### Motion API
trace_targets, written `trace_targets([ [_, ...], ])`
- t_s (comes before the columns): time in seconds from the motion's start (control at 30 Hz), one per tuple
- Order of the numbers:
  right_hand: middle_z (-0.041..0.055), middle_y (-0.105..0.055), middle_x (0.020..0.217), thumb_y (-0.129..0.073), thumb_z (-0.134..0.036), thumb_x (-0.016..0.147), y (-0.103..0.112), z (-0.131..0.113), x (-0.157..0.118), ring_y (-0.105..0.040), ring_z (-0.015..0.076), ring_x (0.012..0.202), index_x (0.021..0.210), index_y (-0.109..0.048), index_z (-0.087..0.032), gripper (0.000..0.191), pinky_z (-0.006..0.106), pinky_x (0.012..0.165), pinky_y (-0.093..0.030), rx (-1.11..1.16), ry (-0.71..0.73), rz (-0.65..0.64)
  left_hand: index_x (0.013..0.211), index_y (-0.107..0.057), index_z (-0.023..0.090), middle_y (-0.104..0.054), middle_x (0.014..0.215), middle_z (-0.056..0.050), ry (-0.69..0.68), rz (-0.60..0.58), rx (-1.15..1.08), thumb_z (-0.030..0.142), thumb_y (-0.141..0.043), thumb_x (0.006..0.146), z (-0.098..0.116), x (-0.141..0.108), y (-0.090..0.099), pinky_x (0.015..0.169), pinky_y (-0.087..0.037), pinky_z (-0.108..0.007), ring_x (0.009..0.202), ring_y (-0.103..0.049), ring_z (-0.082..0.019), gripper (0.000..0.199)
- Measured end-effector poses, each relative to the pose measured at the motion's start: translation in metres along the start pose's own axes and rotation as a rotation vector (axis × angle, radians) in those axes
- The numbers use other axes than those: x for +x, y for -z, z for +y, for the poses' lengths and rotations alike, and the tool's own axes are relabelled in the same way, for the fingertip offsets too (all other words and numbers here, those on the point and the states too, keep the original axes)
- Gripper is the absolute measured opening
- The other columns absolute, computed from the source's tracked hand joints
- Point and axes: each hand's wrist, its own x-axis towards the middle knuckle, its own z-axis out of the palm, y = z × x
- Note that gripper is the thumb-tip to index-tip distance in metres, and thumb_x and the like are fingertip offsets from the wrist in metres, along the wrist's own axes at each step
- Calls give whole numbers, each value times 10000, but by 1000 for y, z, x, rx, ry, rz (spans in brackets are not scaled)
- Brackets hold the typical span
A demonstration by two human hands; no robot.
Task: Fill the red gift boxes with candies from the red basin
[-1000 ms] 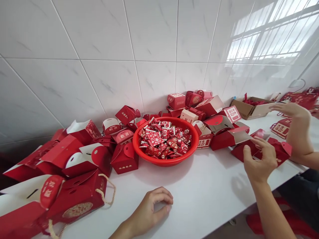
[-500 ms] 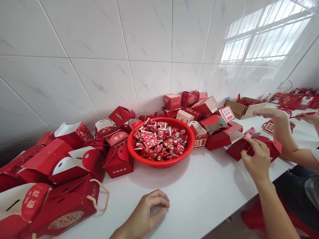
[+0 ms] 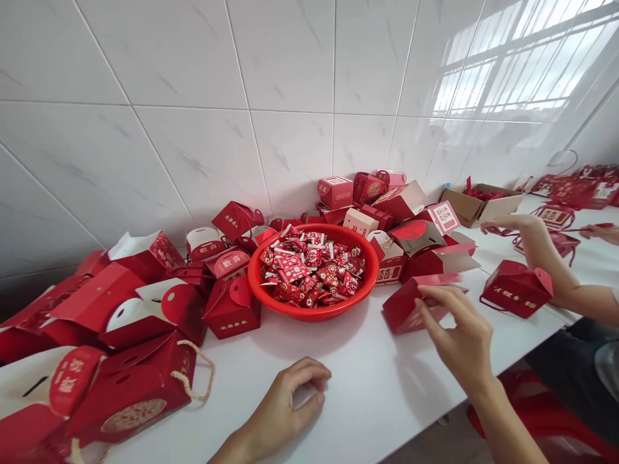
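My right hand [image 3: 457,335] pinches the upper edge of a red gift box [image 3: 406,306] between thumb and fingers. The box is tilted over the white tabletop, right of the candy basin; whether it touches the table I cannot tell. My left hand [image 3: 290,403] rests on the table in front of the basin with nothing in it, its fingers loosely curled and the thumb apart. A red plastic basin [image 3: 314,314] full of red-wrapped candies [image 3: 309,267] stands between and beyond my hands.
Several red gift boxes [image 3: 130,386] crowd the left side, one with a rope handle. More boxes [image 3: 401,200] are piled against the tiled wall. To the right are a closed red box [image 3: 517,288], a cardboard carton [image 3: 478,206] and a co-worker's arm [image 3: 546,258]. A red stool [image 3: 546,412] stands below.
My right hand has brought the red gift box leftward, away from the closed red box and nearer the basin. My left hand has stayed almost in place.
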Motion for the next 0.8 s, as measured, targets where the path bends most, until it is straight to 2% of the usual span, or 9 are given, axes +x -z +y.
trace_targets([
  [0.1, 59, -725, 942, -644, -60, 918, -14, -34, -7, -713, 189, 785, 1065, -695, -233, 232, 299, 688, -593, 106, 104, -83, 1279, -639, 207, -684, 1154, -108, -33, 101, 20, 232, -644, 874, 4, 3, -8, 935, -548, -359, 1009, -664, -221, 406],
  [0.23, 79, -715, 906, -587, 7, 916, -31, -78, -21, -677, 187, 757, 1072, -692, -203, 282, 297, 646, -584, 284, 212, -178, 1487, -428, 225, -574, 1440, -161, -103, 320, 80, 302, -741, 840, 17, 14, -20, 1088, -501, -464, 1279, -595, -292, 723],
  [0.3, 89, -714, 921, -585, 3, 916, -34, -90, -23, -658, 192, 751, 1084, -686, -201, 283, 314, 627, -576, 355, 245, -219, 1531, -347, 225, -539, 1485, -174, -152, 421, 125, 351, -771, 829, 24, 21, -23, 1118, -477, -502, 1356, -547, -321, 830],
  [0.37, 109, -713, 1007, -610, -20, 912, -34, -89, -19, -668, 202, 791, 1134, -676, -213, 302, 337, 654, -584, 382, 267, -207, 1551, -311, 224, -598, 1409, -164, -169, 454, 150, 381, -757, 852, 28, 28, -23, 1088, -501, -503, 1308, -588, -315, 844],
  [0.47, 139, -691, 1161, -658, -71, 904, -30, -57, -10, -695, 256, 969, 1201, -678, -240, 343, 411, 805, -597, 215, 218, -8, 1544, -329, 234, -678, 1250, -121, -170, 460, 184, 366, -692, 905, 32, 33, -23, 1026, -539, -478, 1172, -662, -277, 747],
  [0.53, 174, -682, 1233, -663, -160, 928, -24, -23, -8, -661, 339, 1142, 1209, -690, -226, 290, 537, 958, -544, -16, 42, 194, 1530, -354, 236, -690, 1206, -107, -181, 471, 217, 331, -677, 903, 33, 35, -23, 1019, -540, -470, 1141, -670, -268, 711],
  [0.57, 201, -674, 1259, -661, -240, 943, -20, -4, -10, -637, 383, 1197, 1238, -684, -200, 299, 606, 1007, -500, -128, -64, 237, 1529, -357, 233, -692, 1199, -107, -188, 473, 232, 322, -683, 891, 34, 35, -23, 1016, -542, -467, 1137, -670, -270, 722],
  [0.7, 304, -602, 1321, -684, -635, 835, 8, 60, -42, -518, 567, 1294, 1326, -643, -117, 715, 803, 1017, -364, -423, -387, 167, 1559, -323, 209, -676, 1265, -142, -184, 438, 263, 349, -729, 836, 38, 37, -26, 1018, -545, -477, 1175, -659, -303, 841],
  [0.8, 295, -506, 1415, -741, -702, 748, 27, 88, -70, -422, 613, 1338, 1410, -587, -230, 828, 843, 1008, -303, -496, -571, 86, 1566, -305, 198, -667, 1308, -154, -172, 405, 245, 376, -743, 826, 39, 39, -27, 1025, -546, -476, 1206, -653, -313, 878],
])
